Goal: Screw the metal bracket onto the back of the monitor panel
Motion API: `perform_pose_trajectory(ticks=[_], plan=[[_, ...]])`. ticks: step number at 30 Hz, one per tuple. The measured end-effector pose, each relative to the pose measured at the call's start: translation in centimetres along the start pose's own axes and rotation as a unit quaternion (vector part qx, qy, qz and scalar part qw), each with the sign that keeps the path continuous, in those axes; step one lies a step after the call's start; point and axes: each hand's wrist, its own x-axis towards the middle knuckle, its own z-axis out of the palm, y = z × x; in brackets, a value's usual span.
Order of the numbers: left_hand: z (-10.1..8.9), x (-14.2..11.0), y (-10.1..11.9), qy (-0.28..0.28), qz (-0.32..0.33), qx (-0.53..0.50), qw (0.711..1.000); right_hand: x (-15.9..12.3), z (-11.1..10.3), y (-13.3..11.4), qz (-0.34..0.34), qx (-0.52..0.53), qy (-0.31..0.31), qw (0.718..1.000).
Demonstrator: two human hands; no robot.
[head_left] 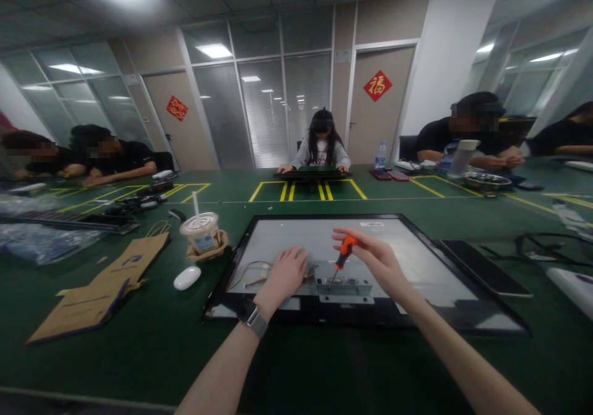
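Observation:
A flat display panel with a black frame lies back side up on the table. On its near half sits a metal bracket with a small circuit board and connectors. My right hand grips a screwdriver with an orange and black handle, its shaft slanting down to the bracket. My left hand rests on the panel at the bracket's left end, fingers stretched out and lying low. Thin wires run over the panel left of that hand. The contact between the left fingertips and the bracket is hard to make out.
Left of the panel are a white mouse, a drink cup with a straw and a paper bag. A dark phone-like slab lies at the right, near black cables. Across the green table, a person handles another panel.

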Motion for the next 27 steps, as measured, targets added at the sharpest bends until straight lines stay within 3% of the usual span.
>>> perform_pose_trajectory(ticks=[4, 10, 17, 22, 25, 27], plan=[[0.09, -0.01, 0.00, 0.003, -0.001, -0.001, 1.000, 0.09, -0.02, 0.20, 0.038, 0.053, -0.020, 0.998], [-0.39, -0.09, 0.20, -0.004, -0.003, 0.001, 1.000, 0.39, -0.16, 0.66, -0.003, -0.029, 0.046, 0.999], [-0.09, -0.03, 0.05, 0.004, -0.001, 0.011, 1.000, 0.28, -0.13, 0.53, 0.024, 0.044, -0.031, 0.998], [0.15, 0.08, -0.11, 0.007, 0.003, 0.012, 1.000, 0.30, -0.26, 0.41, -0.005, -0.029, 0.101, 0.994], [0.07, 0.07, -0.17, 0.002, 0.005, 0.016, 1.000, 0.23, -0.23, 0.45, -0.075, -0.143, 0.190, 0.968], [0.00, 0.04, -0.20, -0.002, 0.005, 0.016, 1.000, 0.15, -0.11, 0.45, -0.129, -0.205, 0.216, 0.946]])
